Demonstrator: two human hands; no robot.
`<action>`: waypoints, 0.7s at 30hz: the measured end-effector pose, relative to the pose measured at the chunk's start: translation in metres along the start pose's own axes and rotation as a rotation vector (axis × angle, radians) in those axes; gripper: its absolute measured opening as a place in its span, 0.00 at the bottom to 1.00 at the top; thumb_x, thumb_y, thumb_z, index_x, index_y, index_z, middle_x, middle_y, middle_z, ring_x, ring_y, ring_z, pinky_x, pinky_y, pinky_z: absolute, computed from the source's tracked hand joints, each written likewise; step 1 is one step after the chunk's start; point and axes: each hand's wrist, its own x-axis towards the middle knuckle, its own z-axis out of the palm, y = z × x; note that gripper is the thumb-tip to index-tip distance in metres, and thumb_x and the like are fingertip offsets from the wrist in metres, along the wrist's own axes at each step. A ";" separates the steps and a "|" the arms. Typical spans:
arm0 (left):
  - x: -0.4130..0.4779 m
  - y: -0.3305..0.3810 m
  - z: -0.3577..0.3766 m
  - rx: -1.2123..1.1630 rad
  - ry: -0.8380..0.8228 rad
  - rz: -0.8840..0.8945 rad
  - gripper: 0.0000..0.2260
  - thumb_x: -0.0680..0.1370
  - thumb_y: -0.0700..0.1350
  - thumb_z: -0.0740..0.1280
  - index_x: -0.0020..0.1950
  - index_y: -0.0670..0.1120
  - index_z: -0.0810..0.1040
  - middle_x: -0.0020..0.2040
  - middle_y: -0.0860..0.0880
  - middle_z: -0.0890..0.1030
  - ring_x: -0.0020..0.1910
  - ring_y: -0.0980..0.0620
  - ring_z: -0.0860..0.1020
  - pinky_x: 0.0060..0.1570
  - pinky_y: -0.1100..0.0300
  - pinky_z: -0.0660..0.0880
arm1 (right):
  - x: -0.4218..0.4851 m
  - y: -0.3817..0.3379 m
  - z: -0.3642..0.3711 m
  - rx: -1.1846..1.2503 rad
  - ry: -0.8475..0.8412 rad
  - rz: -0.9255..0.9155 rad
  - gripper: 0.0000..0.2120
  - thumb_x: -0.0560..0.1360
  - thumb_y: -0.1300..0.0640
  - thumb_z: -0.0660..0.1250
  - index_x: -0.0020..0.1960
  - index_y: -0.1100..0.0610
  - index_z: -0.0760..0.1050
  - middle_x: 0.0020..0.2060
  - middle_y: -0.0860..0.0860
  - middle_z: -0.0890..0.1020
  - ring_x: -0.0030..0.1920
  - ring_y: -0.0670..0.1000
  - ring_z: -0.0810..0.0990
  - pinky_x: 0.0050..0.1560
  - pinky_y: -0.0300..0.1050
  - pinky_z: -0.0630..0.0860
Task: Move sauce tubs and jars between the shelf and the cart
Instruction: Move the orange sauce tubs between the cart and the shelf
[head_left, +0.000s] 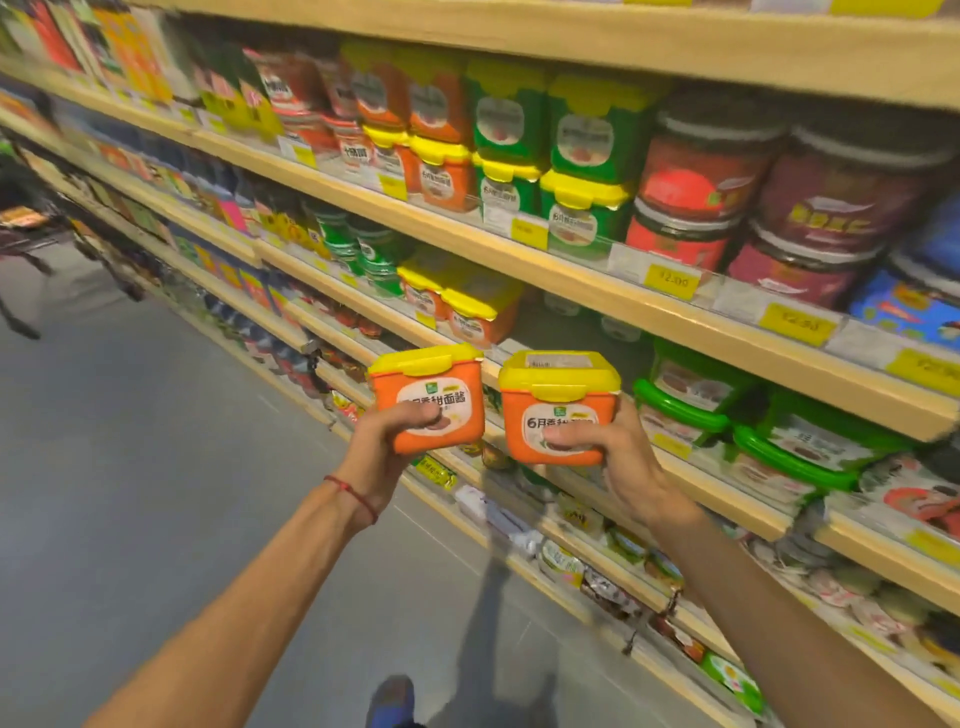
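Note:
I hold two orange sauce tubs with yellow lids in front of a wooden shelf (571, 291). My left hand (387, 441) grips the left tub (428, 387) from below, thumb across its label. My right hand (608, 449) grips the right tub (558, 402) the same way. Both tubs are upright, side by side, a small gap between them, at the height of the middle shelf board. Behind them on that board stand two more orange tubs (457, 306) with a bare stretch of shelf to their right. The cart (23, 228) is a dark blur at far left.
Green tubs with yellow lids (587, 171) and red jars (701, 182) fill the shelf above. Flat tubs with green lids (779, 441) sit to the right on the shelf below. Grey aisle floor (130, 467) lies to the left. My blue shoe (392, 699) shows at the bottom.

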 end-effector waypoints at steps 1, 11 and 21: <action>0.014 0.005 -0.009 -0.027 -0.039 -0.018 0.15 0.62 0.38 0.73 0.47 0.43 0.87 0.48 0.42 0.85 0.45 0.46 0.84 0.49 0.55 0.82 | 0.010 0.002 0.007 -0.003 0.014 -0.004 0.38 0.55 0.66 0.80 0.65 0.64 0.77 0.49 0.57 0.89 0.50 0.59 0.88 0.42 0.50 0.84; 0.142 0.089 -0.093 0.178 -0.300 -0.149 0.28 0.55 0.47 0.83 0.54 0.44 0.87 0.55 0.41 0.85 0.52 0.42 0.84 0.61 0.48 0.78 | 0.089 0.018 0.100 0.067 0.270 0.021 0.51 0.48 0.57 0.86 0.69 0.63 0.75 0.56 0.62 0.86 0.56 0.66 0.86 0.53 0.60 0.84; 0.211 0.110 -0.109 0.465 -0.301 -0.037 0.46 0.54 0.54 0.85 0.67 0.38 0.75 0.56 0.40 0.85 0.53 0.39 0.85 0.49 0.50 0.81 | 0.118 0.024 0.133 0.072 0.305 -0.048 0.34 0.50 0.57 0.81 0.58 0.58 0.85 0.50 0.58 0.88 0.52 0.61 0.87 0.47 0.53 0.85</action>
